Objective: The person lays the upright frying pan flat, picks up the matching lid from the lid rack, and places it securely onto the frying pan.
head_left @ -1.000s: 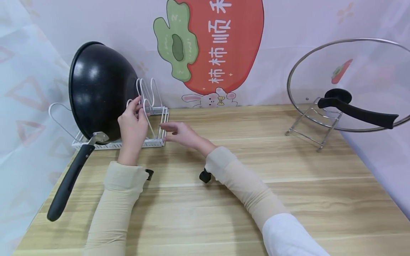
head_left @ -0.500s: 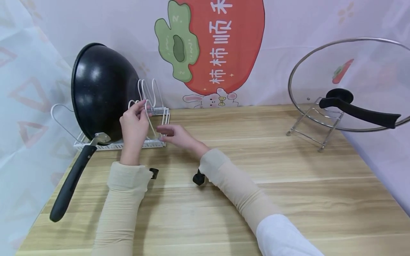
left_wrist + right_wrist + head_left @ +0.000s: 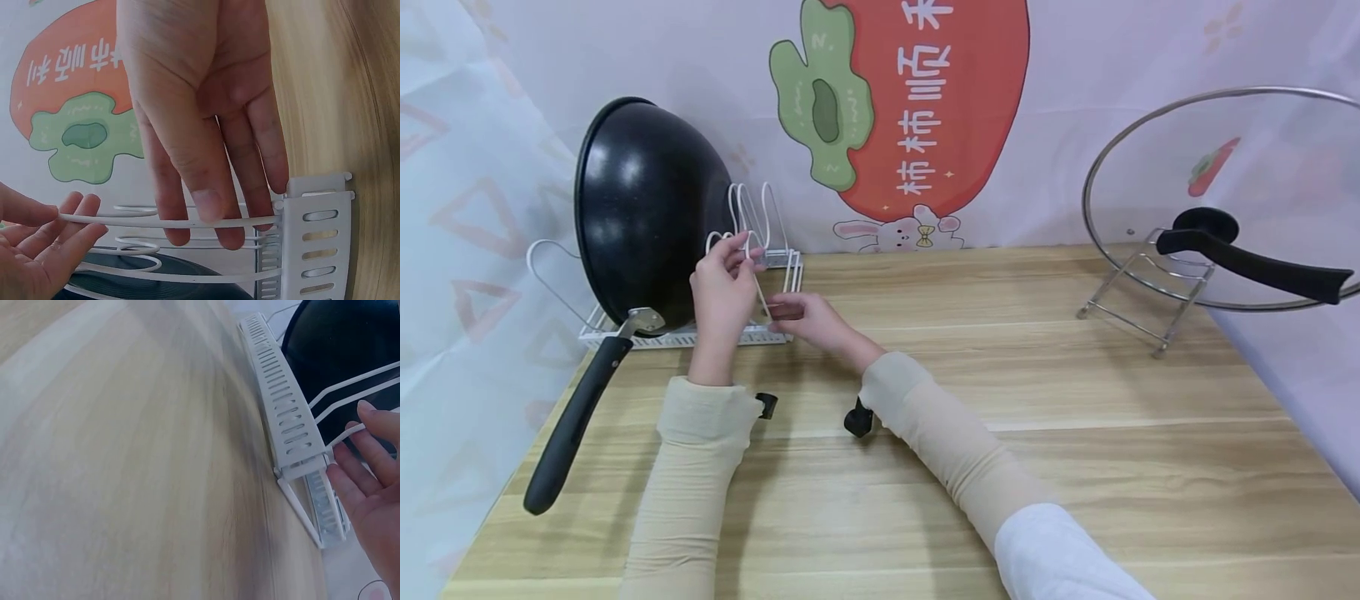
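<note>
A white wire pan rack [image 3: 752, 336] with upright looped dividers stands at the left of the table. My left hand [image 3: 721, 296] pinches the upper end of the rightmost front wire divider [image 3: 761, 294] between thumb and fingers. Lower on that same wire is my right hand [image 3: 820, 323], coming from the right. In the left wrist view the right thumb [image 3: 206, 203] lies in front of the wire and the fingers behind it. A black wok [image 3: 643, 221] rests on its side in the rack, its bottom towards the dividers and its black handle [image 3: 576, 427] pointing to the front left.
A glass lid [image 3: 1135, 158] with a black handle [image 3: 1270, 265] leans on a chrome wire stand [image 3: 1150, 304] at the right. Behind the wood-patterned table [image 3: 1000, 383] hangs a printed cloth [image 3: 1045, 208]. Small black fittings show at both wrists.
My right hand has moved left from the rack's end onto the lower wire. The left fingers have shifted slightly right and down along its top. The whole view has drifted a little.
</note>
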A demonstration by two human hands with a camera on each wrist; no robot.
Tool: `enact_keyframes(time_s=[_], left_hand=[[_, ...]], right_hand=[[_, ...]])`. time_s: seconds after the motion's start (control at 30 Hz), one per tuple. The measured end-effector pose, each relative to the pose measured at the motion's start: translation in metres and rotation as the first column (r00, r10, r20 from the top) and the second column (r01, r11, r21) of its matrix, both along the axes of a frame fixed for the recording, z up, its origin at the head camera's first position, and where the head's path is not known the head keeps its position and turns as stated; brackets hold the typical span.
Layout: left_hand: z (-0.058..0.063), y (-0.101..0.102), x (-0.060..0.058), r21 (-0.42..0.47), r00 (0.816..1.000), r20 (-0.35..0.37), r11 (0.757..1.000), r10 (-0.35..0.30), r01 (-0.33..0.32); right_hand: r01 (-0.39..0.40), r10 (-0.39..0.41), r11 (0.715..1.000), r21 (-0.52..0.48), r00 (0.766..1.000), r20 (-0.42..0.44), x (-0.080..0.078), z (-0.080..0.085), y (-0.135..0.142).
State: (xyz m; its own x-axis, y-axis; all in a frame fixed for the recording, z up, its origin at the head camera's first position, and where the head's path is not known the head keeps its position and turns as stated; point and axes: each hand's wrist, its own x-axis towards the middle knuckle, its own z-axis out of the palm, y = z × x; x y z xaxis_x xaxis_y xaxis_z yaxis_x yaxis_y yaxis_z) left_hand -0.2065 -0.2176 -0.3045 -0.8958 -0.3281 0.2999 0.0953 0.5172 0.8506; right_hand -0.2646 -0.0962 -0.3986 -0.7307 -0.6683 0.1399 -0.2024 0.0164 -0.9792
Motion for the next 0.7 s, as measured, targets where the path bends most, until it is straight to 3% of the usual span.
enact_keyframes(time_s=[0.23, 0.43, 0.7], left_hand=[[0.0007, -0.0003, 0.0004, 0.021, 1.0, 0.005, 1.0, -0.004, 0.003], [-0.0005, 0.0011, -0.0002, 0.035, 1.0, 0.002, 0.999, 0.003, -0.003], [-0.0018, 0.0037, -0.003, 0.029, 0.999, -0.032, 1.0, 0.002, -0.001]], right_hand=[[0.04, -0.027, 0.992, 0.121, 0.994, -0.108, -0.0005, -0.0005, -0.004], [0.141, -0.087, 0.96, 0.243, 0.972, -0.218, 0.0002, 0.0028, -0.0088], [0.173, -0.117, 0.948, 0.267, 0.97, -0.213, 0.0002, 0.0052, -0.0085]])
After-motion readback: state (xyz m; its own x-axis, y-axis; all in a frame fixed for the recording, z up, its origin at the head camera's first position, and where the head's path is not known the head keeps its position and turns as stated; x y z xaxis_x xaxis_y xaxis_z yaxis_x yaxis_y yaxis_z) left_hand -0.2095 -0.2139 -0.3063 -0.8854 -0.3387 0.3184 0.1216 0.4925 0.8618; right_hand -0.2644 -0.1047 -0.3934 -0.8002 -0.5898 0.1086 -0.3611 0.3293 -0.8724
